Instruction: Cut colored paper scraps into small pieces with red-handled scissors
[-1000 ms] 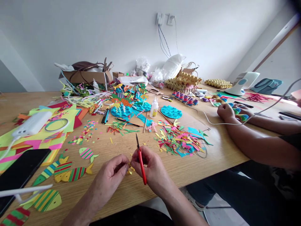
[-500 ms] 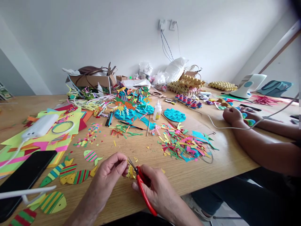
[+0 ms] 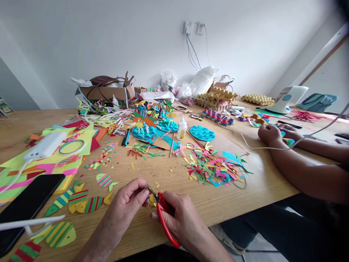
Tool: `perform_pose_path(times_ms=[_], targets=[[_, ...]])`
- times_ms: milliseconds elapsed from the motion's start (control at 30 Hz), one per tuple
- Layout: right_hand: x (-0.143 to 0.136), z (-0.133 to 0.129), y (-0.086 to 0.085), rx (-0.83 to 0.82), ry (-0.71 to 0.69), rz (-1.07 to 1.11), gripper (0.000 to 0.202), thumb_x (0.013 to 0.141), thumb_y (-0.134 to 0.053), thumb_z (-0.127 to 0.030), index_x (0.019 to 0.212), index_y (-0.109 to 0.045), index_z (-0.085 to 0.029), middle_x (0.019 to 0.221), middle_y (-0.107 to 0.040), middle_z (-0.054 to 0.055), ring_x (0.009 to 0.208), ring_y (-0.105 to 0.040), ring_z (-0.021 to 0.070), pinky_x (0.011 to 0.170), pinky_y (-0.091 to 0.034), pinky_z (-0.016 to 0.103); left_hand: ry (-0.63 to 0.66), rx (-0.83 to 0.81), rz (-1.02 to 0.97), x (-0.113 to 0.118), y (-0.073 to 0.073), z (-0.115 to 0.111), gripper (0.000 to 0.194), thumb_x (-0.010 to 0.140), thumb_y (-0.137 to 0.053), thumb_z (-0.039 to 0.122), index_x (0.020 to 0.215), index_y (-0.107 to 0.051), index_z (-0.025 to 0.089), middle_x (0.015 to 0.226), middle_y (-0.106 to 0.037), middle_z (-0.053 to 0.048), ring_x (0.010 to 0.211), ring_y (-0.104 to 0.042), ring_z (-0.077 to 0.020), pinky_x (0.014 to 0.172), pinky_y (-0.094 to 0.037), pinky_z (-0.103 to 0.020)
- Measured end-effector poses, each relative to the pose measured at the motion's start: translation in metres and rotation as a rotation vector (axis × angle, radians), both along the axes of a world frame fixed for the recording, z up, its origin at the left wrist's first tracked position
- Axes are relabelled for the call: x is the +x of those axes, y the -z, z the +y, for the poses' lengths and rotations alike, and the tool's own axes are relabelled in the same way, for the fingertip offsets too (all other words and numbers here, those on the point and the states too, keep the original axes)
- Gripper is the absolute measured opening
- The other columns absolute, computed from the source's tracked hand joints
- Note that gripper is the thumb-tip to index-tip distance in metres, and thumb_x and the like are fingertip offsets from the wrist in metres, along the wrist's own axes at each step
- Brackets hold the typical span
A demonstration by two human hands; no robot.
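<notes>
Red-handled scissors (image 3: 165,222) are in my right hand (image 3: 182,220), with the fingers wrapped round the handles. Their narrow blades point up and left, close together, with the tips beside the fingertips of my left hand (image 3: 131,203). Thumb and forefinger of that hand are pinched; whatever lies between them is too small or hidden to make out. Yellow paper snippets (image 3: 152,199) lie on the wooden table (image 3: 141,233) just beyond the blades. Striped paper fish, among them a green and yellow one (image 3: 60,234) and a pink-striped one (image 3: 104,180), lie left of my left hand.
At left are a black phone (image 3: 29,207), coloured paper sheets (image 3: 81,145) and a white power bank (image 3: 46,145). A heap of paper scraps (image 3: 215,167), a glue bottle (image 3: 182,129) and a blue scalloped disc (image 3: 202,133) stand further back. Another person's arms (image 3: 294,156) rest at right.
The scissors' blades have come closer together, near my left fingertips. Both hands have stayed almost in place. The other person's arms look unchanged.
</notes>
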State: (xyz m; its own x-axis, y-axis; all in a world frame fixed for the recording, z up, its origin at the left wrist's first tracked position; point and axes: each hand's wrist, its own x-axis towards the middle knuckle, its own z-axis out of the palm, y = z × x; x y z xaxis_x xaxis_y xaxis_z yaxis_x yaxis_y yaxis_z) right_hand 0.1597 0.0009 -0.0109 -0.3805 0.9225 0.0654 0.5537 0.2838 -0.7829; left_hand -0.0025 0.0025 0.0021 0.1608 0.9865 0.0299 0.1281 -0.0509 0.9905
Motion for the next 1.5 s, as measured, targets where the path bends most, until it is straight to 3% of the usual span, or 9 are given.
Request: perform_pose_path(times_ms=[500, 700, 833, 967, 1067, 1233, 1333, 1433, 1500], targets=[[0.004, 0.000, -0.001, -0.003, 0.003, -0.040, 0.039, 0.077, -0.057, -0.044, 0.055, -0.038, -0.019, 0.050, -0.033, -0.008, 0.046, -0.026, 0.0072, 0.044, -0.018, 0.019, -0.026, -0.010, 0.010, -0.002, 0.001, 0.000, 0.014, 0.080, -0.049, 0.028, 0.071, -0.055, 0.018, 0.061, -0.052, 0.003, 0.062, -0.048, -0.0135, 0.060, -0.041, -0.023], [0.010, 0.004, -0.006, 0.018, -0.009, -0.132, 0.036, 0.077, -0.057, -0.044, 0.055, -0.042, -0.019, 0.049, -0.038, -0.006, 0.045, -0.029, 0.0079, 0.044, -0.019, 0.020, -0.015, 0.017, 0.126, -0.010, -0.003, 0.006, 0.015, 0.079, -0.049, 0.027, 0.067, -0.054, 0.019, 0.058, -0.047, 0.004, 0.058, -0.047, -0.0127, 0.056, -0.040, -0.021], [0.018, 0.006, -0.013, 0.022, -0.013, -0.295, 0.026, 0.074, -0.061, -0.040, 0.064, -0.048, -0.019, 0.058, -0.053, -0.002, 0.051, -0.041, 0.0111, 0.048, -0.022, 0.022, -0.018, 0.095, 0.316, -0.037, -0.008, 0.025, 0.016, 0.078, -0.046, 0.030, 0.066, -0.050, 0.020, 0.058, -0.046, 0.004, 0.059, -0.048, -0.0135, 0.056, -0.039, -0.022], [0.026, 0.009, -0.012, 0.008, -0.037, -0.363, 0.022, 0.078, -0.054, -0.038, 0.067, -0.050, -0.020, 0.064, -0.060, 0.001, 0.056, -0.050, 0.0149, 0.051, -0.025, 0.023, -0.145, 0.174, 0.721, -0.085, -0.018, 0.054, 0.018, 0.077, -0.040, 0.033, 0.066, -0.048, 0.021, 0.059, -0.046, 0.005, 0.058, -0.047, -0.0144, 0.054, -0.038, -0.022], [0.030, 0.010, -0.007, 0.005, -0.038, -0.381, 0.022, 0.080, -0.049, -0.038, 0.067, -0.050, -0.020, 0.064, -0.061, 0.002, 0.058, -0.053, 0.0164, 0.052, -0.027, 0.024, -0.207, 0.154, 0.852, -0.122, -0.022, 0.073, 0.015, 0.073, -0.044, 0.030, 0.062, -0.049, 0.021, 0.058, -0.048, 0.004, 0.061, -0.047, -0.0159, 0.055, -0.035, -0.023], [0.038, 0.013, -0.002, 0.017, -0.041, -0.403, 0.025, 0.081, -0.046, -0.042, 0.067, -0.047, -0.021, 0.063, -0.060, 0.003, 0.055, -0.053, 0.0163, 0.050, -0.026, 0.024, -0.191, 0.065, 1.009, -0.166, -0.010, 0.098, 0.018, 0.074, -0.048, 0.023, 0.059, -0.057, 0.019, 0.055, -0.054, 0.004, 0.061, -0.052, -0.0158, 0.058, -0.038, -0.024], [0.043, 0.015, 0.001, 0.013, -0.035, -0.428, 0.025, 0.081, -0.044, -0.042, 0.067, -0.045, -0.022, 0.064, -0.061, 0.004, 0.058, -0.054, 0.0179, 0.051, -0.027, 0.025, -0.140, 0.002, 1.078, -0.178, -0.002, 0.106, 0.013, 0.082, -0.052, 0.022, 0.081, -0.064, 0.016, 0.080, -0.065, 0.000, 0.077, -0.059, -0.0187, 0.069, -0.047, -0.031], [0.046, 0.018, 0.001, 0.012, -0.029, -0.453, 0.024, 0.082, -0.042, -0.041, 0.067, -0.043, -0.022, 0.066, -0.062, 0.004, 0.061, -0.056, 0.0196, 0.053, -0.028, 0.026, -0.100, -0.048, 1.113, -0.180, 0.002, 0.110, 0.027, 0.086, -0.053, 0.027, 0.111, -0.055, 0.016, 0.113, -0.059, -0.007, 0.093, -0.060, -0.0223, 0.077, -0.051, -0.041], [0.047, 0.019, 0.001, 0.007, -0.030, -0.473, 0.024, 0.082, -0.040, -0.041, 0.067, -0.042, -0.023, 0.067, -0.061, 0.005, 0.062, -0.057, 0.0202, 0.053, -0.029, 0.026, -0.087, -0.067, 1.120, -0.180, 0.002, 0.110, 0.030, 0.086, -0.053, 0.027, 0.114, -0.053, 0.016, 0.116, -0.057, -0.007, 0.095, -0.060, -0.0226, 0.078, -0.051, -0.042]])
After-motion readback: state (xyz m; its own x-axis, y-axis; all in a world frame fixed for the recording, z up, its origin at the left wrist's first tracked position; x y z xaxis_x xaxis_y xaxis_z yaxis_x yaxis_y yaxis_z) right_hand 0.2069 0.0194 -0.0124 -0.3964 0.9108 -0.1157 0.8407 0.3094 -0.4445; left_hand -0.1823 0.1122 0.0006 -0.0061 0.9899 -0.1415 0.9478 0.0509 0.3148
